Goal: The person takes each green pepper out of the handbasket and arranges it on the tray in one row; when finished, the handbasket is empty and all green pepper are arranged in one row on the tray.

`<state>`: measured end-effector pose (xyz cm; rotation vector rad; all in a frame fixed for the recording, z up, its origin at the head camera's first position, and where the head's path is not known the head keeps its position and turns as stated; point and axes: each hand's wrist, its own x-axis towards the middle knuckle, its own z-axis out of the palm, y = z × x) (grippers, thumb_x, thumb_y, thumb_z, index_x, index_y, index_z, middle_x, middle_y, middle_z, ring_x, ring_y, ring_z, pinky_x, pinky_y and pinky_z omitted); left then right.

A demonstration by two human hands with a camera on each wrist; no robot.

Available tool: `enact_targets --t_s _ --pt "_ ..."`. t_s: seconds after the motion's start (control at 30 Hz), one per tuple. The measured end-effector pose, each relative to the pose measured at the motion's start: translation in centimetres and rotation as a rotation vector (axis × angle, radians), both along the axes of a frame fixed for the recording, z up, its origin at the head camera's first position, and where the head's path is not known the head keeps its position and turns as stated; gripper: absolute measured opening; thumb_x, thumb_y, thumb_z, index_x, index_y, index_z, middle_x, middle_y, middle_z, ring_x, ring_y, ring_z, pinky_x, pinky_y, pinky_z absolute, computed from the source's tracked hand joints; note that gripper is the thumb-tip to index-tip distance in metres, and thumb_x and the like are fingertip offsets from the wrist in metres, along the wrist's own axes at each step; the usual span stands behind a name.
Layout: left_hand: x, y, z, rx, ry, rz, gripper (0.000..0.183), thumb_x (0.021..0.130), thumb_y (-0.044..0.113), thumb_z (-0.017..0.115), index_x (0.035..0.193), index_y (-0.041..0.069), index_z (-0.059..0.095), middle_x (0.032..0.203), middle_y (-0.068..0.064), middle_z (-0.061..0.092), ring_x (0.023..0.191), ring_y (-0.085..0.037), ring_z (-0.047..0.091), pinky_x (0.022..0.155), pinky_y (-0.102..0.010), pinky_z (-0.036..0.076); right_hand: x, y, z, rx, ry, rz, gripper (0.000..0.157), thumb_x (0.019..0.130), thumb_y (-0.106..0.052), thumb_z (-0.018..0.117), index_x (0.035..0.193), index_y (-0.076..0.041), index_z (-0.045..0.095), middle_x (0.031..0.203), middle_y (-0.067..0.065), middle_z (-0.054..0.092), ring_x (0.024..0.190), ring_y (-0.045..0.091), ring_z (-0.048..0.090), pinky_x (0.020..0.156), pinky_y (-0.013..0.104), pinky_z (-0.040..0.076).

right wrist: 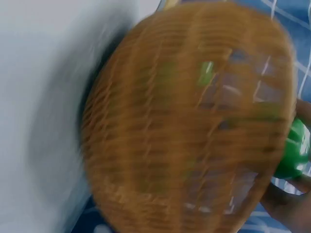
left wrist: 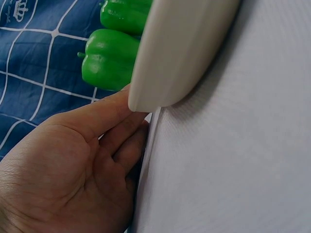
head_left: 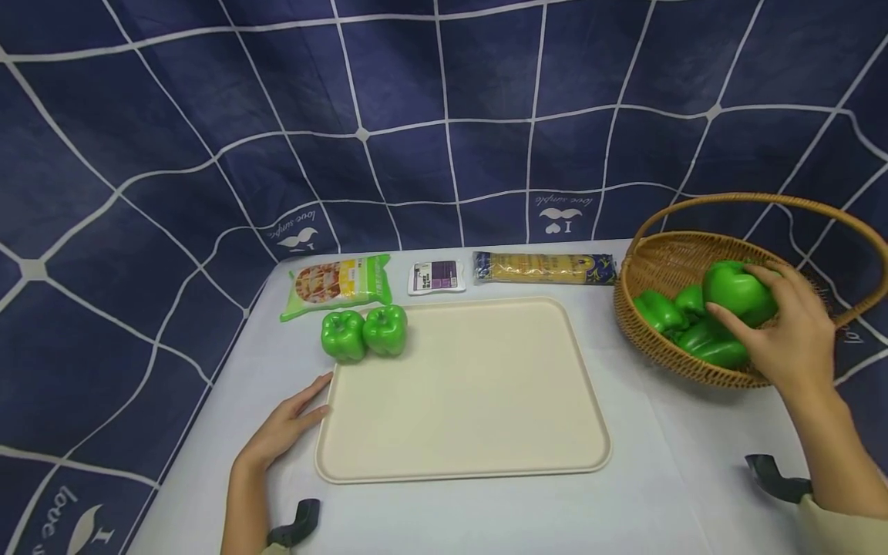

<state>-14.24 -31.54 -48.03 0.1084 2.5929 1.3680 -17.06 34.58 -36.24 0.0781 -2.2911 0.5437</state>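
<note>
My right hand (head_left: 794,331) grips a green bell pepper (head_left: 738,291) at the wicker basket (head_left: 645,339), over several other green peppers (head_left: 714,343) lying inside. In the right wrist view the basket's woven side (right wrist: 184,126) fills most of the picture, and the held pepper (right wrist: 294,148) shows at the right edge. My left hand (head_left: 280,428) touches the left edge of a cream tray (head_left: 465,401), fingers extended. Two green bell peppers (head_left: 364,333) sit side by side at the tray's far left corner. The left wrist view shows the fingers at the tray's rim (left wrist: 180,53).
Behind the tray lie a green-edged food packet (head_left: 336,284), a small white package with a dark label (head_left: 435,277) and a long pasta packet (head_left: 544,268). The basket's handle (head_left: 756,199) arches up at the right. A dark blue checked cloth (head_left: 402,92) hangs behind the white table (head_left: 666,478).
</note>
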Motion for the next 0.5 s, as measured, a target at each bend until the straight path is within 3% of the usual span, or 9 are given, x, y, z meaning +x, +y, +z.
enact_targets --t_s 0.1,0.17,0.23,0.4,0.5 --pt "0.0 0.0 0.0 0.002 -0.003 0.005 0.06 0.089 0.038 0.059 0.142 0.022 0.037 0.15 -0.013 0.021 0.138 -0.035 0.014 0.106 -0.061 0.009 0.2 -1.7 0.2 -0.001 0.041 0.085 0.073 0.063 -0.017 0.085 0.129 -0.01 0.054 0.133 0.014 0.049 0.109 0.044 0.05 0.095 0.033 0.043" --pt "0.0 0.0 0.0 0.005 -0.002 0.003 0.06 0.089 0.038 0.059 0.142 0.021 0.037 0.15 -0.014 0.02 0.138 -0.036 0.014 0.106 -0.061 0.009 0.2 -3.1 0.3 -0.016 0.043 0.133 0.076 0.061 -0.015 0.087 0.129 -0.013 0.054 0.133 0.011 0.049 0.107 0.043 0.053 0.091 0.013 0.038" --pt "0.0 0.0 0.0 0.009 0.002 0.0 0.06 0.089 0.037 0.059 0.142 0.02 0.038 0.15 -0.014 0.021 0.138 -0.036 0.013 0.106 -0.061 0.009 0.1 -4.4 0.5 -0.033 0.046 0.18 0.077 0.059 -0.013 0.087 0.129 -0.014 0.055 0.134 0.008 0.049 0.108 0.041 0.054 0.086 0.001 0.028" --pt "0.1 0.0 0.0 0.01 0.007 0.0 0.059 0.089 0.036 0.059 0.142 0.02 0.038 0.15 -0.014 0.021 0.138 -0.036 0.014 0.106 -0.061 0.009 -0.7 -8.0 0.7 -0.062 0.039 0.289 0.078 0.057 -0.011 0.088 0.128 -0.016 0.056 0.135 0.002 0.049 0.114 0.031 0.052 0.084 0.001 0.031" --pt "0.1 0.0 0.0 0.007 0.005 0.001 0.059 0.089 0.036 0.059 0.142 0.02 0.038 0.15 -0.014 0.021 0.138 -0.035 0.014 0.106 -0.061 0.009 -1.5 -10.3 0.4 -0.068 0.042 0.375 0.077 0.055 -0.011 0.088 0.126 -0.015 0.057 0.135 0.003 0.049 0.118 0.027 0.05 0.089 0.01 0.037"
